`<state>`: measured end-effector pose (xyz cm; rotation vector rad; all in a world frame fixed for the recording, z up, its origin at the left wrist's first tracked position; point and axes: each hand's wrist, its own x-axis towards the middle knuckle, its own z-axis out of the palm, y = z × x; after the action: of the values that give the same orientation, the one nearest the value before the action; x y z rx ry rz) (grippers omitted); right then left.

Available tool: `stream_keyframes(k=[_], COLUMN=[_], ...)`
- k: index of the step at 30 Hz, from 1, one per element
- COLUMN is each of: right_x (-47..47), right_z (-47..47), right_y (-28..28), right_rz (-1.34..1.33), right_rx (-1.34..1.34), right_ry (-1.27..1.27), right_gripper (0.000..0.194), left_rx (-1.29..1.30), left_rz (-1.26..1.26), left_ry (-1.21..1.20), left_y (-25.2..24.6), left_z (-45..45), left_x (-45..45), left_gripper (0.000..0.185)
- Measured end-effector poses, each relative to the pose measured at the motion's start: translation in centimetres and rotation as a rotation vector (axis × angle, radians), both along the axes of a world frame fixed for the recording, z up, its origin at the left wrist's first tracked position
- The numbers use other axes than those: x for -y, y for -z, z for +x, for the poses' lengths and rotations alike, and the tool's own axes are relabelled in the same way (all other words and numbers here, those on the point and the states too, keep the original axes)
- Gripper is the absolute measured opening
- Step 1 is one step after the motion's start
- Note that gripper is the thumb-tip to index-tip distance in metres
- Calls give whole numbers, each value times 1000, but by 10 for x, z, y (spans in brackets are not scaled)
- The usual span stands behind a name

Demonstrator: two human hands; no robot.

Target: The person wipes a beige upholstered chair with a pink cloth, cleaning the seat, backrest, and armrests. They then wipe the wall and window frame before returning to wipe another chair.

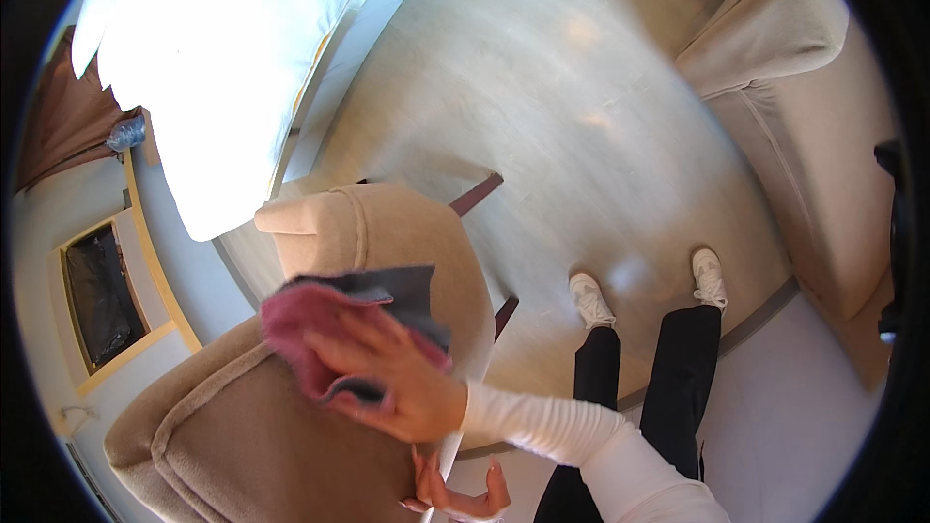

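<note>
My right hand (396,378), in a white sleeve, is on a pink and dark grey cloth (312,327), pressing it against a beige upholstered chair (436,254). The cloth is bunched under the fingers, and its grey side is folded out over the seat. Hand and cloth are slightly blurred. My left hand (461,490) is at the bottom edge of the view, by the chair's near side. Its fingers are curled and the thumb stands apart; whether the fingertips touch the chair is unclear. Dark reddish legs (476,195) show beyond the seat.
A beige upholstered sofa (785,138) stands at the right. At the upper left is an overexposed white-covered surface (211,73). A framed opening with black plastic (105,298) and a clear bluish bottle (126,133) lie farther left. My shoes (592,301) are on the pale floor (552,109).
</note>
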<state>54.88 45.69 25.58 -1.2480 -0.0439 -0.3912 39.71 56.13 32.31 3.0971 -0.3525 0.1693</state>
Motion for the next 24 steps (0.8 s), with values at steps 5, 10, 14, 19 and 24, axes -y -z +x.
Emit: stream_keyframes(k=[5, 10, 14, 19, 24], right_x=[-26, -56, -72, -39, -4], right_z=[57, 29, -9, -19, -1], right_y=[155, 252, 185, -21, -113], right_rz=[371, 565, 377, 122, -197], right_rx=[-505, -1102, -792, -52, 86], right_ry=[7, 64, 270, 53, 38], right_gripper=[48, 62, 51, 57, 58], left_rx=[-91, -168, -241, -207, -94], left_rz=[141, -337, -308, -323, -457], left_ry=[50, -7, -105, -158, -80], left_y=[-5, -41, -68, -86, -90], left_z=[9, 15, 9, -16, -33], left_x=[13, 35, 38, 26, 5], left_gripper=[69, 76, 75, 69, 66])
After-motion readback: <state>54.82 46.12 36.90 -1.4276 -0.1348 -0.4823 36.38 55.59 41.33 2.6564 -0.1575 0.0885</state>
